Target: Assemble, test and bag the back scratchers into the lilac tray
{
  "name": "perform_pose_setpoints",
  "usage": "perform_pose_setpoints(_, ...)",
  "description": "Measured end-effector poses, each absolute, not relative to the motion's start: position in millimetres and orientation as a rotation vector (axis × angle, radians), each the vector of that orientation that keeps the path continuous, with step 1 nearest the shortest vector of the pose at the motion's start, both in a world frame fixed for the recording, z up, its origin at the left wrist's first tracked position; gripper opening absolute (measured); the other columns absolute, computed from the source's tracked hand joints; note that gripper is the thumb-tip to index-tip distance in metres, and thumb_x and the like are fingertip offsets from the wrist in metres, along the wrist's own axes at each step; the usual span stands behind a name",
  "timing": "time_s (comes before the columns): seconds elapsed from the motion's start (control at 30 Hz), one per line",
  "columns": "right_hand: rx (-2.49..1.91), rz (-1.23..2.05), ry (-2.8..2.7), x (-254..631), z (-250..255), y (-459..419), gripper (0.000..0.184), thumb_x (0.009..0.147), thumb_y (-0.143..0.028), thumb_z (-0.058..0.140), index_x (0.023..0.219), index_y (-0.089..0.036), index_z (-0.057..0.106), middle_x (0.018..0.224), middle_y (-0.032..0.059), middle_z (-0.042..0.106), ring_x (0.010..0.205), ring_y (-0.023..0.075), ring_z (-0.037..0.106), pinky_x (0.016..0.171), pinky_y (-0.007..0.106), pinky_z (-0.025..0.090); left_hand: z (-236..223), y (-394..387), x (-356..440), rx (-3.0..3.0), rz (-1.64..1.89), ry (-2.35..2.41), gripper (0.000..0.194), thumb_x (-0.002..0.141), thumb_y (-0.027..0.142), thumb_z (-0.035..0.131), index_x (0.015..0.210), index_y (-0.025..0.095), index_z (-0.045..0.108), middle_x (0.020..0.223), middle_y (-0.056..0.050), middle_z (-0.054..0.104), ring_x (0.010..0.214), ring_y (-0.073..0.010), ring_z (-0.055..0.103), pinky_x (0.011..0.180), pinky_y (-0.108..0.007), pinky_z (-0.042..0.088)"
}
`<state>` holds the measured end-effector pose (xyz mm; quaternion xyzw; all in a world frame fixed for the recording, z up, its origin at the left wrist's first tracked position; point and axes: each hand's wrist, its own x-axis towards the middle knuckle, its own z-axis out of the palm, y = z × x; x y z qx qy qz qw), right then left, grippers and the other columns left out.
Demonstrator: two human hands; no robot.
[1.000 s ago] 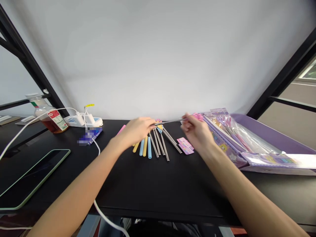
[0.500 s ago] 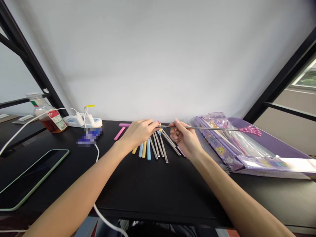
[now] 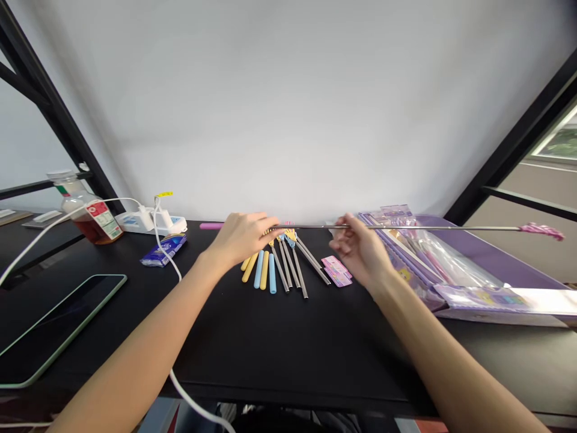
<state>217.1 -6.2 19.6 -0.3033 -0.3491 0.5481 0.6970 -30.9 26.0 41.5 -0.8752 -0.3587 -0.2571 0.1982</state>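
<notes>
Left hand pinching a long thin steel back scratcher with a pink hand-shaped tip, right hand curled by the shaft, can't tell if it's gripping

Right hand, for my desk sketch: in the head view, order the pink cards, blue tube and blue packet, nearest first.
From the right hand:
1. Pink cards, just left.
2. Blue tube, farther left.
3. Blue packet, far left.

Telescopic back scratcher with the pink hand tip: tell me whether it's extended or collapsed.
Extended: the left hand grips one end; the long metal shaft reaches past the right hand to the pink tip.
</notes>
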Motion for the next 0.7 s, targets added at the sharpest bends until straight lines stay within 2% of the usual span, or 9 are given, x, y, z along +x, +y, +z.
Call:
perform_pose_setpoints(0.07, -0.650, 1.320, -0.949, 195, 16, -12, 0.026, 0.079, -0.039, 0.081, 0.076, -0.016, 0.071, 0.058, -0.0018, 0.058, 0.046, 0.0062, 0.045, 0.055, 0.022, 0.051, 38, 20, -15, -2.399, -0.687, -0.942, 0.032, 0.103, 0.043, 0.045, 0.103, 0.023, 0.070, 0.079, -0.001, 0.068, 0.064, -0.0153, 0.061, 0.051, -0.028, 0.026)
perform_pose_setpoints(0.13, -0.609, 1.380, -1.046, 183, 15, -17, 0.025, 0.078, -0.040, 0.082, 0.080, -0.016, 0.073, 0.064, -0.0007, 0.061, 0.051, 0.0069, 0.049, 0.063, 0.024, 0.054, 36, 16, -5, -2.357, -0.645, -0.876, 0.027, 0.104, 0.029, 0.043, 0.107, 0.023, 0.069, 0.078, -0.001, 0.067, 0.065, -0.0151, 0.062, 0.051, -0.028, 0.026)
perform_pose_setpoints(0.2, -0.600, 1.389, -1.007, 186, 16, -17, 0.026, 0.079, -0.041, 0.081, 0.081, -0.016, 0.073, 0.061, -0.0025, 0.057, 0.050, 0.0066, 0.046, 0.059, 0.022, 0.051, 38, 16, -7, -2.340, -0.602, -0.845, 0.033, 0.100, 0.010, 0.041, 0.113, 0.024, 0.068, 0.079, -0.002, 0.066, 0.068, -0.0151, 0.063, 0.053, -0.028, 0.030)
perform_pose_setpoints(0.27, -0.605, 1.301, -0.844, 201, 20, -13, 0.029, 0.082, -0.044, 0.077, 0.074, -0.017, 0.071, 0.051, -0.0053, 0.046, 0.043, 0.0054, 0.036, 0.047, 0.020, 0.043, 43, 20, -20, -2.321, -0.595, -0.904, 0.042, 0.093, 0.000, 0.043, 0.116, 0.025, 0.068, 0.084, -0.002, 0.067, 0.074, -0.0164, 0.064, 0.059, -0.028, 0.037)
perform_pose_setpoints(0.3, -0.598, 1.223, -0.741, 210, 21, -11, 0.034, 0.085, -0.046, 0.073, 0.068, -0.017, 0.068, 0.048, -0.0061, 0.042, 0.041, 0.0049, 0.031, 0.043, 0.019, 0.038, 45, 23, -28, -2.294, -0.625, -0.972, 0.039, 0.092, 0.001, 0.045, 0.112, 0.023, 0.069, 0.085, -0.002, 0.068, 0.076, -0.0176, 0.064, 0.064, -0.029, 0.040)
perform_pose_setpoints(0.37, -0.577, 1.085, -0.615, 224, 24, -6, 0.039, 0.090, -0.042, 0.067, 0.062, -0.016, 0.064, 0.045, -0.0053, 0.040, 0.040, 0.0046, 0.029, 0.042, 0.019, 0.036, 48, 29, -42, -2.215, -0.701, -1.123, 0.027, 0.093, 0.006, 0.049, 0.102, 0.019, 0.071, 0.086, -0.004, 0.069, 0.081, -0.0209, 0.064, 0.073, -0.033, 0.044)
perform_pose_setpoints(0.43, -0.585, 1.089, -0.596, 226, 23, -4, 0.038, 0.093, -0.036, 0.063, 0.061, -0.015, 0.065, 0.046, -0.0030, 0.045, 0.041, 0.0055, 0.034, 0.046, 0.019, 0.040, 47, 31, -44, -2.168, -0.772, -1.157, 0.021, 0.095, 0.013, 0.051, 0.101, 0.017, 0.071, 0.088, -0.006, 0.069, 0.084, -0.0228, 0.064, 0.077, -0.035, 0.044)
perform_pose_setpoints(0.53, -0.598, 1.258, -0.699, 211, 20, -7, 0.034, 0.095, -0.034, 0.059, 0.069, -0.015, 0.070, 0.053, 0.0007, 0.053, 0.047, 0.0082, 0.042, 0.054, 0.023, 0.047, 43, 26, -26, -2.245, -0.758, -0.953, 0.021, 0.100, 0.028, 0.052, 0.110, 0.019, 0.068, 0.084, -0.005, 0.064, 0.078, -0.0204, 0.060, 0.073, -0.034, 0.042)
perform_pose_setpoints(0.7, -0.529, 1.317, -0.827, 206, 15, -11, 0.017, 0.089, -0.027, 0.066, 0.081, -0.015, 0.074, 0.062, 0.0010, 0.057, 0.053, 0.0089, 0.044, 0.059, 0.023, 0.049, 38, 22, -9, -2.225, -0.692, -0.775, 0.023, 0.102, 0.018, 0.045, 0.100, 0.019, 0.069, 0.076, -0.003, 0.057, 0.074, -0.0178, 0.054, 0.069, -0.031, 0.039)
